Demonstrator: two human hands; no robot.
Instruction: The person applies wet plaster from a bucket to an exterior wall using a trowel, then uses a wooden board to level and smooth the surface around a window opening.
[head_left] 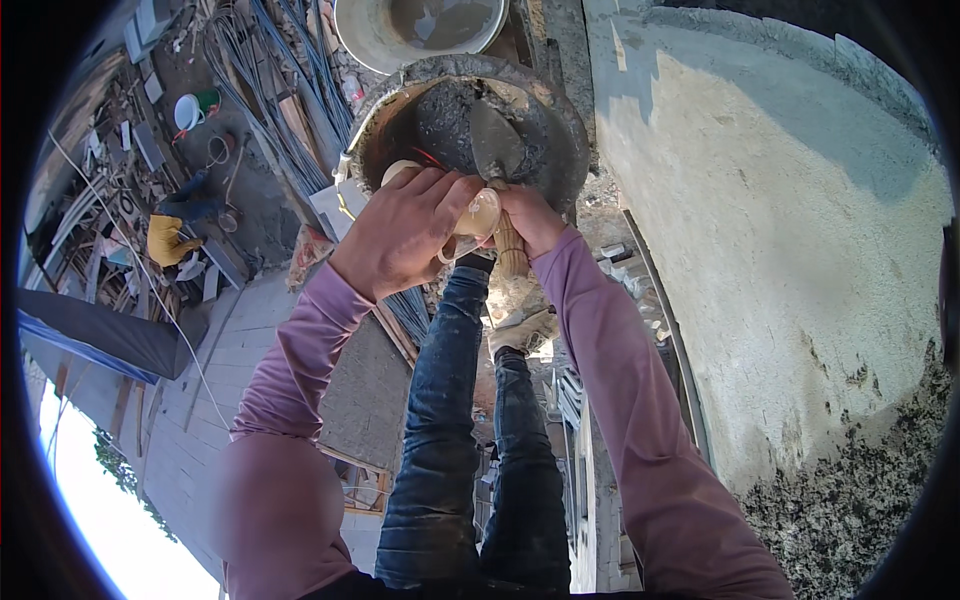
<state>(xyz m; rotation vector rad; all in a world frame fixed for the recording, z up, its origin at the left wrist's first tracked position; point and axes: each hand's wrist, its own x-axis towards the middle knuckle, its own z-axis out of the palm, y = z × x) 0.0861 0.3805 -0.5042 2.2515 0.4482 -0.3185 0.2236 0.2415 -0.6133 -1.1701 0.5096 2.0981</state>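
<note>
My right hand (532, 217) is closed around a trowel, near where its wooden handle (511, 250) meets the blade. The pointed grey trowel blade (497, 142) reaches over the mortar bucket (568, 135), which has a crusted rim and dark wet mortar (440, 115) inside. Beside it, my left hand (415, 225) grips a pale, translucent, rounded plastic object (481, 211); my fingers cover most of it, so its exact kind is unclear. Both hands are close together at the bucket's near edge.
Beyond the mortar bucket stands a white bucket (420, 25) of murky water. A plastered wall (760, 230) rises on the right. Bundled pipes (285, 80) lie at the upper left. Far down on the left, a person in a yellow top (168, 240) bends among scattered boards.
</note>
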